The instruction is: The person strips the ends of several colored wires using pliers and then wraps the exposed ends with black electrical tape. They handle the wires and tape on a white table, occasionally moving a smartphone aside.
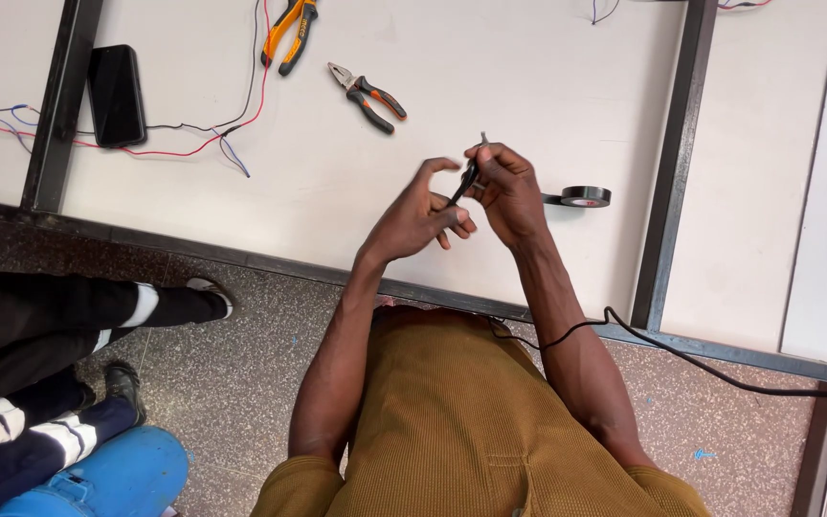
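Over the white table [528, 86] my two hands meet on a thin black cable end [468, 178] with bare wire tips pointing up. My right hand [507, 187] pinches the cable near its tip. My left hand [423, 213] holds it lower down, thumb raised and fingers curled around it. A roll of black tape [584, 196] lies on the table just right of my right hand, with a strip running from it toward the hand.
Orange-and-black combination pliers [368, 96] and a second orange-handled tool [289, 33] lie farther back. A black phone [116, 94] and red, blue and black wires [212, 134] lie at the left. A black cable [681, 356] trails off right. Another person's legs [69, 325] are at the left.
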